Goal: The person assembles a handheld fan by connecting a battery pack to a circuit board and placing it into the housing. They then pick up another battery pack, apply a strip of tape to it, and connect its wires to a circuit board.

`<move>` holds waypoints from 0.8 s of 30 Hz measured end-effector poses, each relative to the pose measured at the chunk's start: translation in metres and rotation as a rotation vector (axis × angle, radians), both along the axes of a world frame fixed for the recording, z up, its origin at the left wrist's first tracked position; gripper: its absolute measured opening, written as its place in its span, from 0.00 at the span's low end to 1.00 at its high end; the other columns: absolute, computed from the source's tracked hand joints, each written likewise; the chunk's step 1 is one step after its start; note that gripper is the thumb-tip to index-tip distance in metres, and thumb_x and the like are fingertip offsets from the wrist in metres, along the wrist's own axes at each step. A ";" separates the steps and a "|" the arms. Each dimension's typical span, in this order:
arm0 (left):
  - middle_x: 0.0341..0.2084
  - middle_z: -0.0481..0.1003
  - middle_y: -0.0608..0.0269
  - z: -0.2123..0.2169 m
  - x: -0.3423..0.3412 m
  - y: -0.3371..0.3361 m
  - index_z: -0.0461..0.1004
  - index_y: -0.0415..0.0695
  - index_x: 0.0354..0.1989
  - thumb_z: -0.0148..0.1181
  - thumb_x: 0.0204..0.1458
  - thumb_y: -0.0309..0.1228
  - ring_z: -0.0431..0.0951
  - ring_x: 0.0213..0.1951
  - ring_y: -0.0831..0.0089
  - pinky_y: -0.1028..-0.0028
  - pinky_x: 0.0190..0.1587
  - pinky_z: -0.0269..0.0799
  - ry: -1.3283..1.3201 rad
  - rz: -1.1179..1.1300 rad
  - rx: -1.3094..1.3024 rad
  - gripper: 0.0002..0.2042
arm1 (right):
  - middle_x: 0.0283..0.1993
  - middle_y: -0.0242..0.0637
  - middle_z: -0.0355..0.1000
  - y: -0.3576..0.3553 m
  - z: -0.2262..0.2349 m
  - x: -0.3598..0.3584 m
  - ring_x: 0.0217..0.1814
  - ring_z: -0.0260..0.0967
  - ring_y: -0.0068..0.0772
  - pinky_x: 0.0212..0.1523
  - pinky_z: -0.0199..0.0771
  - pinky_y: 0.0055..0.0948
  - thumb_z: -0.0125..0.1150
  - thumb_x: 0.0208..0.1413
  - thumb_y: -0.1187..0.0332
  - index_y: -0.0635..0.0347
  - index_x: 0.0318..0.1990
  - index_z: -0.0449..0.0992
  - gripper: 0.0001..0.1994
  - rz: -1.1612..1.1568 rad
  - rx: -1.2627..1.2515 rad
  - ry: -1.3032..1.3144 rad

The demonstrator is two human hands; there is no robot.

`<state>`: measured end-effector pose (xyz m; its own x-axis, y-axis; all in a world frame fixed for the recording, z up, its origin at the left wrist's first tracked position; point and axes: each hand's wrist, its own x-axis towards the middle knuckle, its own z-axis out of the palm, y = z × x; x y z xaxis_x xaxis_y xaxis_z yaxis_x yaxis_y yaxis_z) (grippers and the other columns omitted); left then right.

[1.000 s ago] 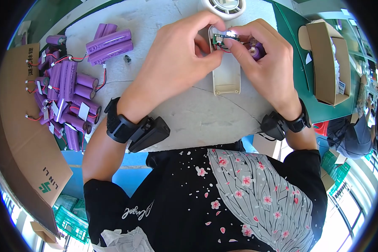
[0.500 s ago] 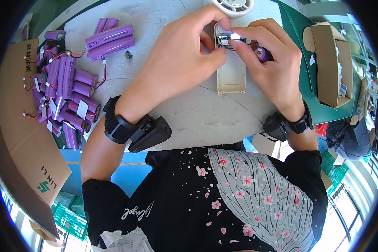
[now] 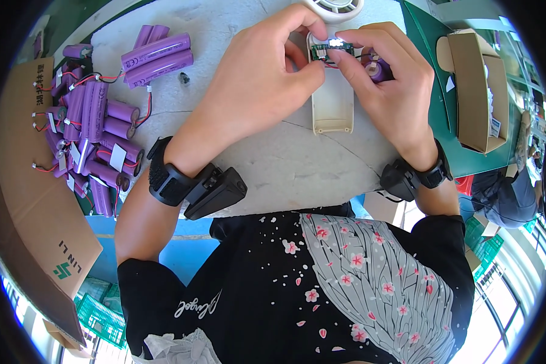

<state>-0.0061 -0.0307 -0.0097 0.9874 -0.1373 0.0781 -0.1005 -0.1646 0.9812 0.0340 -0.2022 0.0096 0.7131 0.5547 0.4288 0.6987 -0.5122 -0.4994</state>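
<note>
A cream plastic housing (image 3: 332,115), long and open-faced, lies below a round vented cream head at the top of the table. My left hand (image 3: 273,73) curls around the housing's upper left edge, thumb and fingers close to a small green circuit board (image 3: 347,47). With thumb and index finger, my right hand (image 3: 397,85) pinches that board, which has a bright white spot on it. A purple battery cell (image 3: 376,70) sits within the curve of the right hand, partly hidden by it. Thin red and black wires run near the board.
Purple battery cells (image 3: 94,112) with wires and white tags are heaped at the left, several more (image 3: 158,57) above them. A large cardboard flap (image 3: 36,182) borders the left side. An open cardboard box (image 3: 482,97) stands at the right. A small dark bit (image 3: 184,77) lies on the tabletop.
The circuit board has shifted slightly up and right, and more of it shows between my fingers. Both hands have moved only a little.
</note>
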 end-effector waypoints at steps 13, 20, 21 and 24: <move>0.26 0.69 0.67 -0.031 0.029 0.004 0.68 0.39 0.40 0.56 0.43 0.16 0.69 0.26 0.85 0.83 0.28 0.65 -0.950 -0.211 -0.234 0.14 | 0.32 0.34 0.72 0.004 0.002 -0.005 0.25 0.67 0.23 0.27 0.67 0.18 0.68 0.44 0.74 0.63 0.34 0.77 0.09 -0.027 -0.026 -0.006; 0.40 0.75 0.68 0.003 -0.001 0.003 0.75 0.43 0.44 0.55 0.46 0.19 0.73 0.31 0.83 0.81 0.32 0.68 0.032 -0.009 0.156 0.15 | 0.32 0.32 0.71 -0.002 -0.004 0.001 0.23 0.64 0.20 0.25 0.65 0.16 0.68 0.44 0.74 0.63 0.35 0.77 0.10 -0.033 0.001 0.026; 0.40 0.75 0.68 0.003 -0.001 0.003 0.75 0.43 0.44 0.55 0.46 0.19 0.73 0.31 0.83 0.81 0.32 0.68 0.031 -0.014 0.157 0.15 | 0.33 0.32 0.71 -0.002 -0.003 0.001 0.24 0.64 0.20 0.25 0.65 0.16 0.67 0.44 0.74 0.62 0.37 0.76 0.12 -0.041 -0.017 0.060; 0.42 0.75 0.65 0.005 0.000 0.004 0.77 0.45 0.45 0.55 0.46 0.20 0.73 0.31 0.82 0.81 0.34 0.68 -0.042 -0.045 0.238 0.16 | 0.30 0.34 0.70 0.000 0.010 0.000 0.23 0.64 0.22 0.25 0.66 0.18 0.67 0.44 0.74 0.63 0.39 0.74 0.13 -0.072 -0.016 0.211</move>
